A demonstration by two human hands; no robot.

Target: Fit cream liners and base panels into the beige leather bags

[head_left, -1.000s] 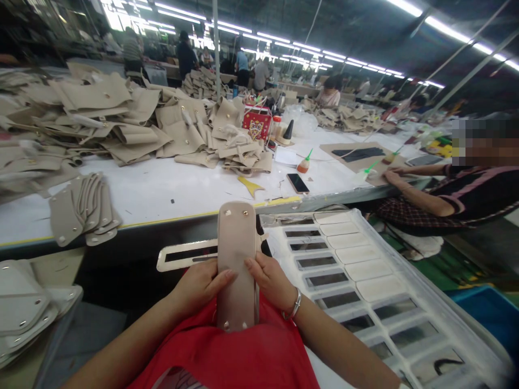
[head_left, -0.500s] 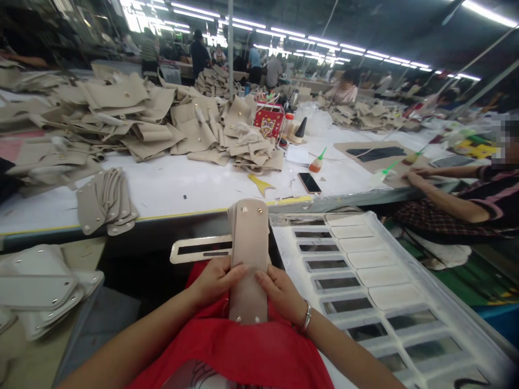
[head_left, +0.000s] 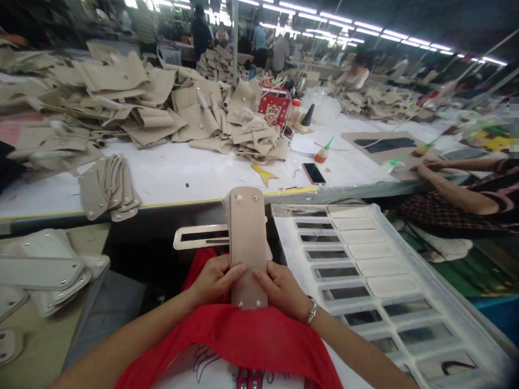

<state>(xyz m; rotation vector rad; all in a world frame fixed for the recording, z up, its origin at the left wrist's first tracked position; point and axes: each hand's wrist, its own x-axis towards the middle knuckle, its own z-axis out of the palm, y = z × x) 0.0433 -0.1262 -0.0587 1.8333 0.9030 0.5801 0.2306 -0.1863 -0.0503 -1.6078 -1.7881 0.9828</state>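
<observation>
A long beige leather piece (head_left: 247,237) with small metal studs at both ends stands upright on my lap, over my red top. My left hand (head_left: 213,278) grips its left edge near the bottom, fingers curled over the front. My right hand (head_left: 279,289), with a silver bracelet at the wrist, holds the right edge in the same way. More beige layers show just behind the front piece. A white slotted strip (head_left: 198,237) lies behind it to the left.
A white tray (head_left: 421,254) with rows of rectangular slots lies at my right. Ahead, a white table (head_left: 174,178) carries heaps of beige pieces (head_left: 133,108), a phone (head_left: 314,173), glue bottles and a red box. Another person's arm (head_left: 454,189) rests at the right. White panels (head_left: 40,270) are stacked at left.
The camera has tilted down and shifted, so the table and piles sit higher and more to the right in view. Both hands have kept hold of the beige piece.
</observation>
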